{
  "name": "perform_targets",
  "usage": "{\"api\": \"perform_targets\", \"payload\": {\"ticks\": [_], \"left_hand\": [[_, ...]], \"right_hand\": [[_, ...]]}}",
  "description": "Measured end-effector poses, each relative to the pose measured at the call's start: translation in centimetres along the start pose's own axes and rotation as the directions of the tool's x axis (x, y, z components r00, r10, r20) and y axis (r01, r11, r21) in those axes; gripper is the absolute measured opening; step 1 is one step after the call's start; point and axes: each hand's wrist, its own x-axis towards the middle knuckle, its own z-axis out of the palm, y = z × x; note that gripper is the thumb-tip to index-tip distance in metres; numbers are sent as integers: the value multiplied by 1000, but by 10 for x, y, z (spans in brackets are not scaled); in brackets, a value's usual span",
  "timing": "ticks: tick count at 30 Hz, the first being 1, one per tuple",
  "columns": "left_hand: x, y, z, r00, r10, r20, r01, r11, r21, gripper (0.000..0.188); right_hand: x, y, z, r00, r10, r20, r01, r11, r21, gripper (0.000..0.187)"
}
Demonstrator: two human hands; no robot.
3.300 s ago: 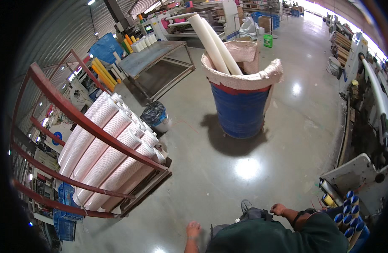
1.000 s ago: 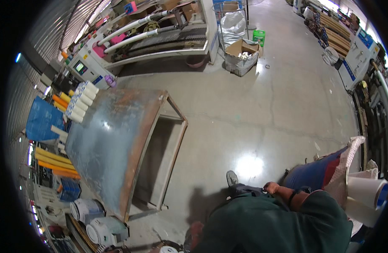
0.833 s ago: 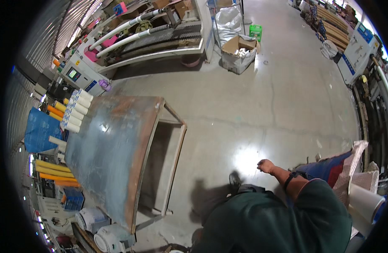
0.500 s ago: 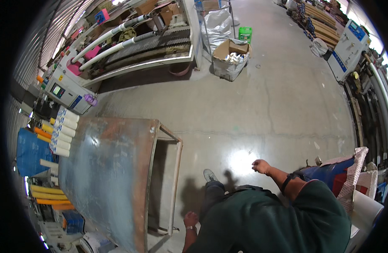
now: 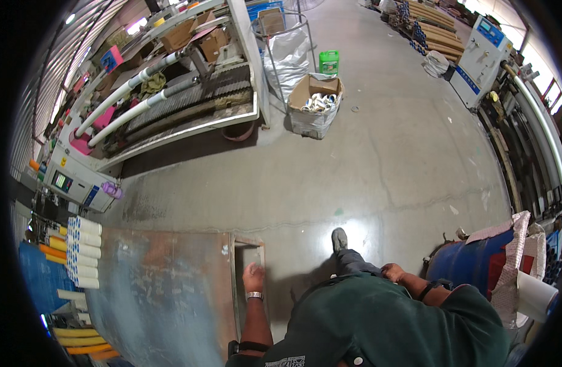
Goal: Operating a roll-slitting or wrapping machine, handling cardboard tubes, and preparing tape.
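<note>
My left hand (image 5: pixel 254 278) hangs beside the right edge of a low metal-topped table (image 5: pixel 165 293), its fingers loosely curled in with no object visible. A metal watch (image 5: pixel 254 295) circles that wrist. My right hand (image 5: pixel 392 273) is close to my right thigh, fingers likewise curled, and nothing shows in it. A dark band (image 5: pixel 437 287) wraps the right forearm. One shoe (image 5: pixel 339 240) is out in front on the grey floor.
White rolls (image 5: pixel 84 252) lie stacked at the table's left end. To my right stands a blue drum (image 5: pixel 467 264) beside a white roll (image 5: pixel 536 295). Ahead are an open box (image 5: pixel 316 125), a green jug (image 5: pixel 328 63) and a long machine (image 5: pixel 79 183); a control cabinet (image 5: pixel 476 67) stands far right.
I have stepped forward, the other foot now leading. My left hand has swung forward beside the table; my right hand has swung back toward my thigh. The box and machines appear nearer.
</note>
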Motion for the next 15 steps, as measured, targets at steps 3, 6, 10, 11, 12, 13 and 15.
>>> {"api": "perform_targets", "payload": {"ticks": [3,6,10,11,12,13,15], "left_hand": [[34,27,42,995,0,95,8,997,-81,33],[47,52,80,992,-64,108,72,994,-78,33],[58,28,83,971,-220,94,229,969,-97,28],[55,27,88,961,-270,58,272,962,-30,26],[52,19,87,958,-281,62,282,959,-22,26],[51,7,78,919,-388,64,393,909,-139,25],[49,-7,79,865,-496,80,499,830,-248,24]], "right_hand": [[13,-63,2,995,-26,-101,-11,940,-341,42],[31,-113,-19,994,-6,-106,-25,955,-295,43],[91,-147,-65,998,-53,-18,43,935,-353,40],[95,-166,-76,999,28,-35,-37,949,-313,42],[113,-162,-89,991,-119,-67,85,921,-379,44],[131,-170,-104,982,-191,11,174,865,-471,47],[156,-178,-129,983,-182,15,179,943,-282,48]]}}
